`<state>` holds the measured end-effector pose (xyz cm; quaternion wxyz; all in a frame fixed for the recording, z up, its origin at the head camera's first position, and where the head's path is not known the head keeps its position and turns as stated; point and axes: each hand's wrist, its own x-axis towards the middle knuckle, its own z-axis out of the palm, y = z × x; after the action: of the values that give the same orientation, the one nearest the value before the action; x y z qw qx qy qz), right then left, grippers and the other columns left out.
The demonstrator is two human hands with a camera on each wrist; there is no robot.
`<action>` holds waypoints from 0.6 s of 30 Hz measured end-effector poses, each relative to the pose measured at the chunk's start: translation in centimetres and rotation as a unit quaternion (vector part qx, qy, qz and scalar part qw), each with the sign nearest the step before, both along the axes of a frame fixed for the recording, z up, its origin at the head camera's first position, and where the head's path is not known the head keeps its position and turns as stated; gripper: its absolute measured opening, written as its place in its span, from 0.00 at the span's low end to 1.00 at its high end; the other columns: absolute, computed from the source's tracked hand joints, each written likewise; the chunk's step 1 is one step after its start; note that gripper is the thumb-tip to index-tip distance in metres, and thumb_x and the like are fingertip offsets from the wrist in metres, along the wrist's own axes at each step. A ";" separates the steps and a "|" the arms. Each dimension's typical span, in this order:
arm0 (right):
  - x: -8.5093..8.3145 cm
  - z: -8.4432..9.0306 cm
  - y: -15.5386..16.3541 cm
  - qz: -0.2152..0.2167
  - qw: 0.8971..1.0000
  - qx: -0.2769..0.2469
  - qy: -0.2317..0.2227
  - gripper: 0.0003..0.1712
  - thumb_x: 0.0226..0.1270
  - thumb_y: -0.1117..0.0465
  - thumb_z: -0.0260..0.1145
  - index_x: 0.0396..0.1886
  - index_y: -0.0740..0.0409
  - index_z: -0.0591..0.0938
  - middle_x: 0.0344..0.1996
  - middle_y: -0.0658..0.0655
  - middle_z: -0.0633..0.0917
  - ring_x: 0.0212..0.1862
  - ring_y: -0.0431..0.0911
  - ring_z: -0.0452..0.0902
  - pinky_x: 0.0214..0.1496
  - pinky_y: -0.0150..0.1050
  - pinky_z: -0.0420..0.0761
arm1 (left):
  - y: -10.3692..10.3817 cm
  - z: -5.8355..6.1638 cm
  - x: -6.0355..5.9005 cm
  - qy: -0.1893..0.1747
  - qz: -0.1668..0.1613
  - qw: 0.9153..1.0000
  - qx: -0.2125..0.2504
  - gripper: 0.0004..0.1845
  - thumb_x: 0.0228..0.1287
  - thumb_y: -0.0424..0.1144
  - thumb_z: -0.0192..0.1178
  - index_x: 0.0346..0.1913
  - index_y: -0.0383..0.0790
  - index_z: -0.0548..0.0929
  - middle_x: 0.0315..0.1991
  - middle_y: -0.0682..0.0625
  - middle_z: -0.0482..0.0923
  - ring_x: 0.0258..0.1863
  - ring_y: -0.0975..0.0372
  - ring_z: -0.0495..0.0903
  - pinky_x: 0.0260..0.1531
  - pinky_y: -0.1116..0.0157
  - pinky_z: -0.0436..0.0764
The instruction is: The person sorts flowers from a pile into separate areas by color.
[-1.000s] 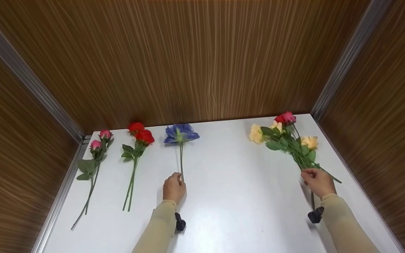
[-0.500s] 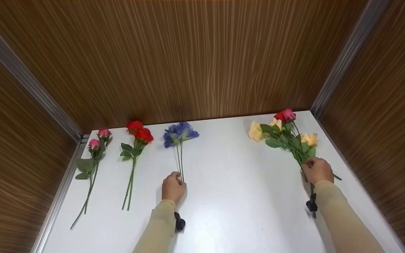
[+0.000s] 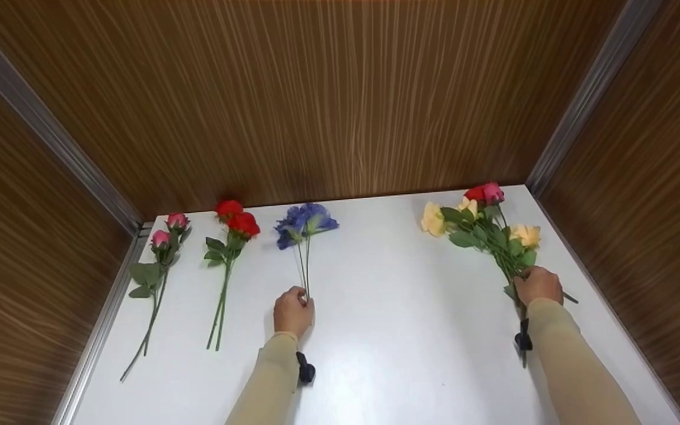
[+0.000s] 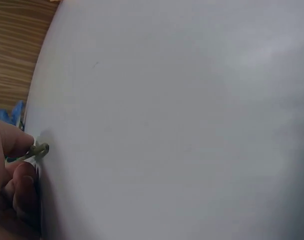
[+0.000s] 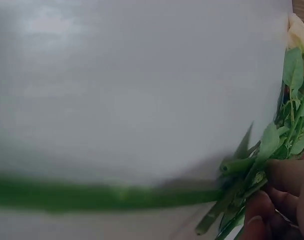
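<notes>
**2 hands, 2 bunches of stems on a white table**

2 thin stems of the blue flower (image 3: 306, 222) now stand clear of each other on the white table (image 3: 399, 330), where 1 second ago they read as a single line; the bloom lies near the back wall, left of centre. The left hand (image 3: 293, 311) has stayed at the stem ends, fingers curled and pinching them, knuckles up and the forearm running straight back toward the camera; the left wrist view shows a cut stem tip (image 4: 42, 148) poking out between thumb and fingers. On the right side of the table, the mixed bunch (image 3: 487, 231) of cream, red and pink roses lies with heads toward the far right corner. The right hand (image 3: 538, 285) has slid up the bunch toward the leaves since the earlier frame and grips the stems from above, fingers wrapped round them; the right wrist view shows cut ends (image 5: 226, 200) fanning below the fingers. Further left lie 2 red roses (image 3: 236, 221), and beyond them 2 pink rosebuds (image 3: 167, 230) by the table's left edge.
</notes>
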<state>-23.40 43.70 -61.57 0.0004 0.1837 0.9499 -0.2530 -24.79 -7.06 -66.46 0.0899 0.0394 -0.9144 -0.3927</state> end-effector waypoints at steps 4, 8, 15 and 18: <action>0.3 -0.1 0.3 0.008 1.000 -0.012 -0.019 0.17 0.70 0.59 0.55 0.38 0.71 0.81 0.38 0.72 0.82 0.39 0.64 0.79 0.38 0.55 0.78 | 0.1 -0.2 0.3 0.014 0.002 1.000 -0.002 0.06 0.57 0.31 0.66 0.37 0.34 0.83 0.25 0.51 0.75 0.29 0.57 0.75 0.35 0.57 0.75; 0.6 -0.2 0.6 0.010 0.999 -0.034 -0.024 0.17 0.71 0.57 0.53 0.32 0.66 0.79 0.31 0.66 0.81 0.33 0.56 0.76 0.31 0.48 0.75 | 0.1 -0.4 0.3 0.020 -0.001 1.000 -0.001 0.04 0.57 0.31 0.65 0.35 0.35 0.83 0.24 0.51 0.75 0.28 0.57 0.75 0.34 0.57 0.75; 1.1 -0.2 0.5 -0.004 0.996 -0.089 -0.020 0.20 0.75 0.52 0.51 0.45 0.67 0.75 0.39 0.66 0.78 0.37 0.55 0.73 0.33 0.44 0.75 | 0.1 -0.2 0.4 0.019 -0.003 1.000 0.005 0.03 0.58 0.30 0.64 0.35 0.34 0.83 0.25 0.49 0.76 0.29 0.57 0.76 0.34 0.57 0.77; 1.3 -0.1 0.3 0.004 0.994 -0.113 -0.010 0.25 0.76 0.51 0.50 0.57 0.70 0.71 0.49 0.71 0.76 0.47 0.60 0.75 0.43 0.51 0.77 | 0.2 -0.1 0.4 0.019 -0.002 1.000 0.004 0.05 0.58 0.31 0.64 0.36 0.32 0.83 0.26 0.48 0.77 0.30 0.56 0.77 0.35 0.57 0.77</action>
<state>-22.11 43.99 -61.69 0.0316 0.1816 0.9158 -0.3568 -24.43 -6.87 -66.52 0.1067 0.0306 -0.9110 -0.3973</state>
